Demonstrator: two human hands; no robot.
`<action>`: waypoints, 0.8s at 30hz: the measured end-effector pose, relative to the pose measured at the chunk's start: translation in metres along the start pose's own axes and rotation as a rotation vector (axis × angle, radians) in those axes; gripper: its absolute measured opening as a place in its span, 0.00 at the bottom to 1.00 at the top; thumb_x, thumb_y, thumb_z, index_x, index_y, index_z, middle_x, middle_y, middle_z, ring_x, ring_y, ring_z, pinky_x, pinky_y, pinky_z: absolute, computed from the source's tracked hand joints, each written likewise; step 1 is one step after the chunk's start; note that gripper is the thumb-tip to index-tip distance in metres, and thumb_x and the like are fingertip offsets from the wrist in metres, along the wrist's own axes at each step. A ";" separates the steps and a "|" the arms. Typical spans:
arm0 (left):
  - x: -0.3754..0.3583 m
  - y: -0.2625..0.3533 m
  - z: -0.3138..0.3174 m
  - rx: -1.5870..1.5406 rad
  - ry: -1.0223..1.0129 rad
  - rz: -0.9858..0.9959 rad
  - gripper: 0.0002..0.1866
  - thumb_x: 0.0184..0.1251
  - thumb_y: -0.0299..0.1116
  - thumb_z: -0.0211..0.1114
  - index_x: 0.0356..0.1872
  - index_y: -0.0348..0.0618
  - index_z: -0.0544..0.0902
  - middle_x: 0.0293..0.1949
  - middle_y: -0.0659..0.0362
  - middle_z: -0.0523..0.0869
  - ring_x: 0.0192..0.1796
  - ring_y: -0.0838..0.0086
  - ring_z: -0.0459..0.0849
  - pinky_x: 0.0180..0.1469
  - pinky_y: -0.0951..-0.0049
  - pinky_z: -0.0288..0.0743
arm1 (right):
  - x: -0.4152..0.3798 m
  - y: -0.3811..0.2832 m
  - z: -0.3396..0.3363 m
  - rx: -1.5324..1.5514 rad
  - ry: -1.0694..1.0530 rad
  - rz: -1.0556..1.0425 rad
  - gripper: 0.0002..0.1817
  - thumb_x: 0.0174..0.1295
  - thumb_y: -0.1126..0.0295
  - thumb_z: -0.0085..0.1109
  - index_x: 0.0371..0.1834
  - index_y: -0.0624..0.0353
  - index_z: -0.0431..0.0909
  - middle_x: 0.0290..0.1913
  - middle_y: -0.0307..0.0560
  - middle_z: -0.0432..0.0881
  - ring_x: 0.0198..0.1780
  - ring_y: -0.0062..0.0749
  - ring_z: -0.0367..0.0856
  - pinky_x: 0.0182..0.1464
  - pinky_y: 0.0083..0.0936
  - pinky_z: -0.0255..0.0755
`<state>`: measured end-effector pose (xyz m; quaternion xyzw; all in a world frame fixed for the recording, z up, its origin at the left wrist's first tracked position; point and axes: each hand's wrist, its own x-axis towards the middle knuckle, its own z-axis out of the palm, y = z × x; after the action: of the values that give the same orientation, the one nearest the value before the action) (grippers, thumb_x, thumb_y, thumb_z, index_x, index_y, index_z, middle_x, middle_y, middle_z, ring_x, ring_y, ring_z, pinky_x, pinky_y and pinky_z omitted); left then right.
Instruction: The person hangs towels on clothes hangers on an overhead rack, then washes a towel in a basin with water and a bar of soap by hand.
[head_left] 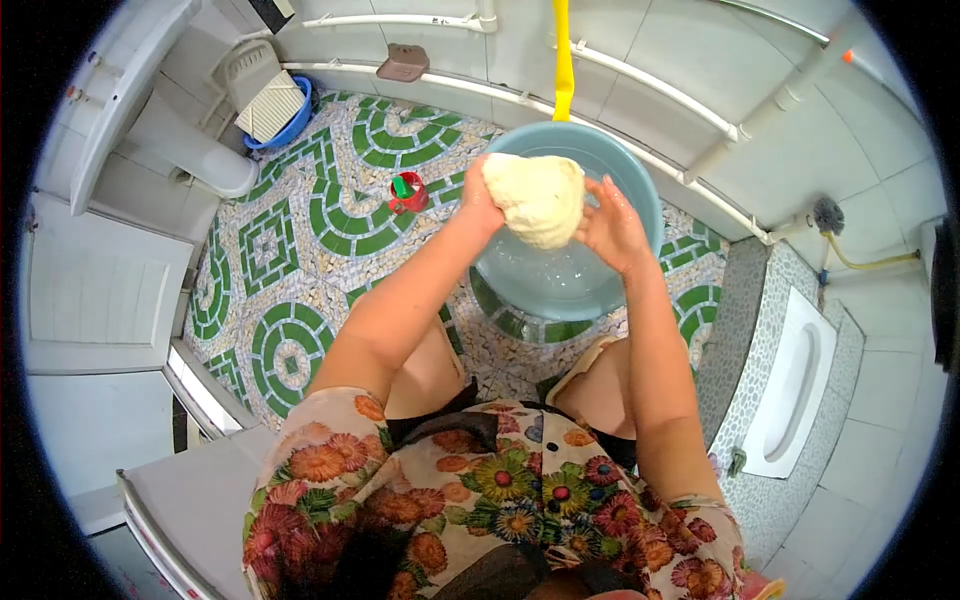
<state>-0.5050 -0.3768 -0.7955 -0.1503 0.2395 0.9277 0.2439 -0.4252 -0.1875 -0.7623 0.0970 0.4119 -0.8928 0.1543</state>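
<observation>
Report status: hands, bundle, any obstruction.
Left hand gripping pale yellow bundle. Right hand open at its edge. Bundle above water basin; no obstruction visible.

head view | no words or numbers are reading clearly | upper white pipe (390,20) is carrying a small dark mark (449,19), possibly lettering (too tiny to read)

Two hands (480,203) (614,226), one pale bundle (537,200), two basins (643,178) (296,127)
</observation>
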 end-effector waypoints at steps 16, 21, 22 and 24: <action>-0.051 0.038 -0.056 0.084 0.252 -0.121 0.25 0.65 0.48 0.44 0.48 0.35 0.77 0.50 0.46 0.80 0.53 0.52 0.79 0.60 0.53 0.69 | -0.003 -0.009 -0.141 -1.623 0.911 -0.017 0.23 0.55 0.57 0.60 0.48 0.60 0.73 0.50 0.57 0.76 0.50 0.53 0.76 0.49 0.43 0.71; -0.044 0.034 -0.055 0.140 0.248 -0.139 0.21 0.66 0.44 0.44 0.42 0.38 0.78 0.44 0.50 0.83 0.48 0.57 0.81 0.57 0.54 0.72 | 0.008 0.004 -0.153 -1.666 1.021 -0.124 0.26 0.51 0.56 0.63 0.49 0.62 0.73 0.47 0.58 0.78 0.50 0.53 0.77 0.49 0.42 0.70; -0.044 0.034 -0.054 0.147 0.241 -0.151 0.20 0.66 0.44 0.45 0.42 0.38 0.78 0.44 0.50 0.83 0.48 0.58 0.81 0.57 0.55 0.73 | 0.010 0.008 -0.156 -1.654 1.040 -0.155 0.26 0.51 0.56 0.64 0.49 0.62 0.73 0.47 0.58 0.79 0.49 0.53 0.77 0.49 0.42 0.70; -0.045 0.033 -0.053 0.182 0.235 -0.157 0.20 0.65 0.43 0.45 0.41 0.38 0.78 0.43 0.51 0.83 0.47 0.59 0.82 0.56 0.56 0.74 | 0.011 0.010 -0.160 -1.628 1.076 -0.216 0.26 0.51 0.56 0.64 0.48 0.62 0.73 0.46 0.58 0.79 0.49 0.54 0.77 0.49 0.42 0.70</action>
<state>-0.4767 -0.4465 -0.8098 -0.2534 0.3371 0.8561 0.2987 -0.4247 -0.0738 -0.8756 0.3166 0.9236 -0.1822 -0.1165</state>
